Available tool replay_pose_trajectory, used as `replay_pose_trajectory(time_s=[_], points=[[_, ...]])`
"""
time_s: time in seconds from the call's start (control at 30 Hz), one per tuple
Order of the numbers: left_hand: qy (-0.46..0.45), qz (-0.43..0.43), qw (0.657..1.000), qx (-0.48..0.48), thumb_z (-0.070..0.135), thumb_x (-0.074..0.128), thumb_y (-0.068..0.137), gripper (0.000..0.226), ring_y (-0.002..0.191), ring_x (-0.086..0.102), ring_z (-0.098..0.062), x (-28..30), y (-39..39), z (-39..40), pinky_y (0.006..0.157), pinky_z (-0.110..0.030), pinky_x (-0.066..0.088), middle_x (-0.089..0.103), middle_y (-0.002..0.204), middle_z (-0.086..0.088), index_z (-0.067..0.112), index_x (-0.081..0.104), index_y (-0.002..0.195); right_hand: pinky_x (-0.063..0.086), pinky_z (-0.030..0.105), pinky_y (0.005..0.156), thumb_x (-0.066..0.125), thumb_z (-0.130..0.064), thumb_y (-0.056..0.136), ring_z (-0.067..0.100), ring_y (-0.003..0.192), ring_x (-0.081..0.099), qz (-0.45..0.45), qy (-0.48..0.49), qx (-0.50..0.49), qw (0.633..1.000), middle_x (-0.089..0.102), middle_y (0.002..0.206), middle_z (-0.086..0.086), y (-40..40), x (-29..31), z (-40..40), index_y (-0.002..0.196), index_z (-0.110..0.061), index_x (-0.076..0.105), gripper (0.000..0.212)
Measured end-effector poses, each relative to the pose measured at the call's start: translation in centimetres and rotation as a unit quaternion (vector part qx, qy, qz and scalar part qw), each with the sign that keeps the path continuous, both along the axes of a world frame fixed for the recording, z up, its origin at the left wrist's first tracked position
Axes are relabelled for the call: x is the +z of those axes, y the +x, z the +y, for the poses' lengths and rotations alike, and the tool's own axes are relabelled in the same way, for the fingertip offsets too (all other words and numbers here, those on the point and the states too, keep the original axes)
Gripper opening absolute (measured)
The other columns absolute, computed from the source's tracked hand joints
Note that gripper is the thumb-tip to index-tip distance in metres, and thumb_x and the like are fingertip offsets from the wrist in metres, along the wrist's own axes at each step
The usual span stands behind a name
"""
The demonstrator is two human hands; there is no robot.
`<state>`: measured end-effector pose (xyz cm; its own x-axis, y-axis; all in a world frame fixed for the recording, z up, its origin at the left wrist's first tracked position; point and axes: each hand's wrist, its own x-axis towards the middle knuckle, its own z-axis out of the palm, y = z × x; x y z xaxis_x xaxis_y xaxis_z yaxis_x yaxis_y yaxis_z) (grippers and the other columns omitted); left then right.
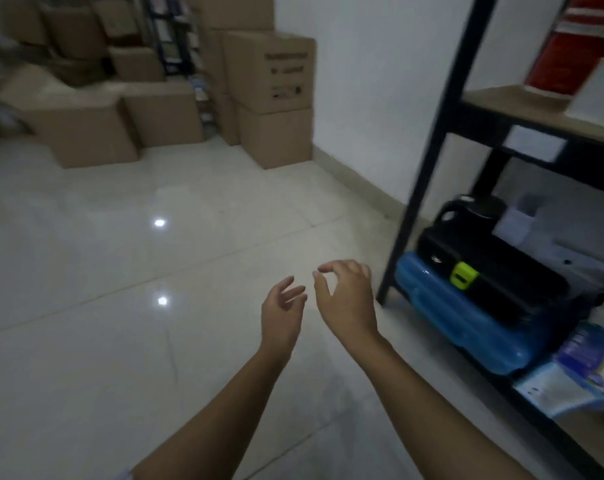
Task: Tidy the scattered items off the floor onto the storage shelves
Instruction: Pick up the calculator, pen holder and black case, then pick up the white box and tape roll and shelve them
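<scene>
My left hand (282, 313) and my right hand (345, 296) are held out side by side over the glossy tiled floor (120, 271), both with fingers apart and nothing in them. A black metal storage shelf (432, 140) stands to the right of my right hand. On its lowest level a black case with a green latch (494, 275) lies on a blue plastic case (467, 320). Printed paper packets (577, 372) lie beside the cases. No loose item shows on the floor near my hands.
Stacked cardboard boxes (273, 98) fill the far corner and the back left (86, 133). A red cylinder (567, 46) and a white box (602, 91) sit on the wooden upper shelf board (522, 105). A white wall runs behind the shelf.
</scene>
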<state>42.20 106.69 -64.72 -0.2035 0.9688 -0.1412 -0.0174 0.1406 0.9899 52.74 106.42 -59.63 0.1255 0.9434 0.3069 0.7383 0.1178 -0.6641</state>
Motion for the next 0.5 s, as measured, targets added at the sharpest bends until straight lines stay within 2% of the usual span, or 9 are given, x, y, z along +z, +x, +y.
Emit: replay_pose_trajectory(time_s=[0.13,0.23,0.43,0.5], points=[[-0.040,0.017,0.993,0.109,0.009,0.061,0.093,0.034,0.102,0.065,-0.018,-2.1,-11.2,-5.4,0.091,-0.036,0.054,0.068,0.114,-0.003,0.018,0.058,0.125,0.041,0.022,0.086,0.054,-0.030,0.097,0.012,0.113,0.048,-0.011,-0.052,0.140,0.989,0.064,0.109,-0.003,-9.7,-1.2,-2.3,0.104,-0.018,0.068,0.020],[-0.070,0.002,0.976,0.209,0.005,0.059,0.093,0.030,0.098,0.066,-0.018,-3.1,-19.1,-10.3,0.083,-0.030,0.054,0.068,0.111,-0.004,0.016,0.060,0.121,0.050,0.028,0.082,0.056,-0.027,0.094,0.014,0.094,0.060,-0.019,-0.077,0.279,0.957,0.068,0.093,-0.003,-17.5,-2.1,-4.3,0.095,-0.015,0.070,0.018],[-0.088,-0.053,0.899,0.425,0.001,0.060,0.090,0.028,0.090,0.066,-0.020,-4.3,-31.9,-21.4,0.072,-0.025,0.051,0.068,0.105,-0.010,0.009,0.062,0.117,0.050,0.021,0.072,0.061,-0.023,0.094,0.007,0.077,0.062,-0.033,-0.111,0.477,0.871,0.069,0.086,-0.005,-32.1,-2.5,-10.8,0.093,-0.014,0.071,0.014],[-0.094,-0.066,0.871,0.478,0.001,0.059,0.091,0.028,0.088,0.066,-0.020,-5.4,-35.0,-25.3,0.074,-0.027,0.052,0.068,0.104,-0.010,0.008,0.061,0.117,0.049,0.018,0.071,0.061,-0.023,0.094,0.004,0.074,0.061,-0.031,-0.130,0.518,0.845,0.068,0.083,-0.008,-36.4,-3.3,-13.4,0.092,-0.015,0.071,0.013]])
